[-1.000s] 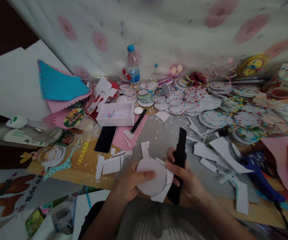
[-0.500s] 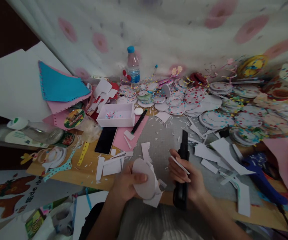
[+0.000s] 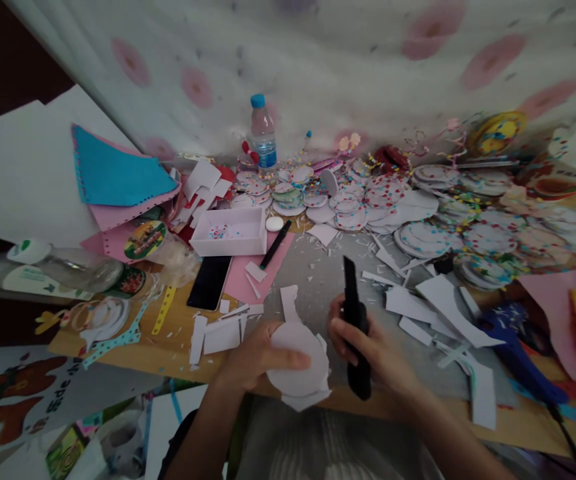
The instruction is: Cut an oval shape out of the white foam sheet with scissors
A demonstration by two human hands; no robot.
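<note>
In my left hand (image 3: 255, 360) is a round white foam disc (image 3: 298, 370), pinched with the thumb flat across its face. Ragged white scraps (image 3: 308, 399) stick out from under the disc's lower and right edges. My right hand (image 3: 368, 337) is wrapped around a black utility knife (image 3: 354, 300), whose dark blade end points up and away from me. The knife is to the right of the disc, apart from it. Both hands are over the table's front edge. The fingertips under the disc are hidden.
White offcuts (image 3: 408, 303) litter the grey mat (image 3: 318, 287). Decorated discs (image 3: 428, 237) are heaped at the back. A white box (image 3: 231, 230), phone (image 3: 210, 283) and black pen (image 3: 275, 245) lie left of centre. A water bottle (image 3: 264, 133) stands behind; a blue glue gun (image 3: 523, 357) lies right.
My left thumb has slid further over the disc, which now faces up more. The white piece in my right fingers is out of sight there, and the knife has tilted slightly left.
</note>
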